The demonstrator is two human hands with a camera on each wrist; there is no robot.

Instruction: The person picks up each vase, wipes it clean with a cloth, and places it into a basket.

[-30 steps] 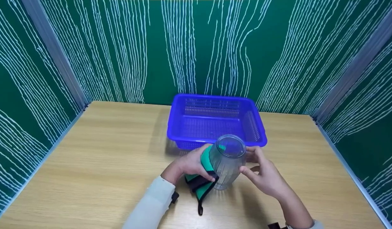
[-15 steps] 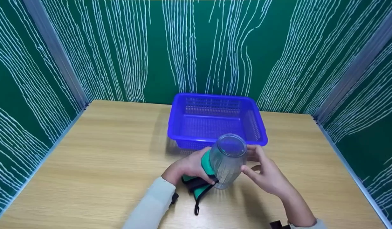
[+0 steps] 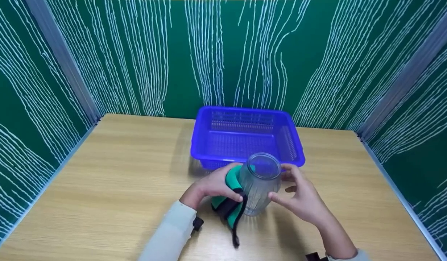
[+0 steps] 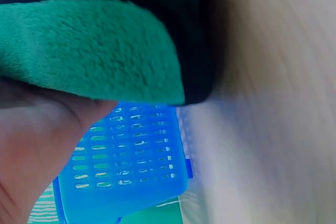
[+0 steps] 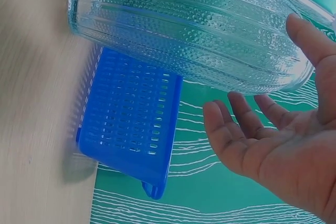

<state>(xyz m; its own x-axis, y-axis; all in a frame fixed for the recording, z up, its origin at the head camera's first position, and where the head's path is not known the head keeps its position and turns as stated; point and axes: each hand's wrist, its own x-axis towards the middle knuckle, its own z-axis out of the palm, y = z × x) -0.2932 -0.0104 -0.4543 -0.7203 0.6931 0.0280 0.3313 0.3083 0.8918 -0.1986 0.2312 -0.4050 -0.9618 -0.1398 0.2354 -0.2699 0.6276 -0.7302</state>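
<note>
A clear ribbed glass vase (image 3: 259,194) is upright over the wooden tabletop, its round mouth facing up. My left hand (image 3: 216,183) grips a green cleaning cloth (image 3: 232,177) with black edging along the vase's left side, thumb in front. One corner of the cloth hangs down, ending in a black loop. From the right, my right hand (image 3: 303,197) holds the vase loosely between thumb and fingers. In the right wrist view, the thumb overlaps the textured glass (image 5: 199,35), with the other fingertips right at its lower edge. The left wrist view shows the cloth's fuzzy surface (image 4: 100,51) close up.
A blue plastic basket (image 3: 198,145) with slotted walls stands right behind the vase, towards the back of the table (image 3: 118,188). Green panels (image 3: 179,58) with white wavy lines enclose the back and both sides.
The left hand and cloth shift slightly; the cloth's hanging corner swings left, then right. The right thumb moves slightly left across the vase. Vase and basket stay in about the same place.
</note>
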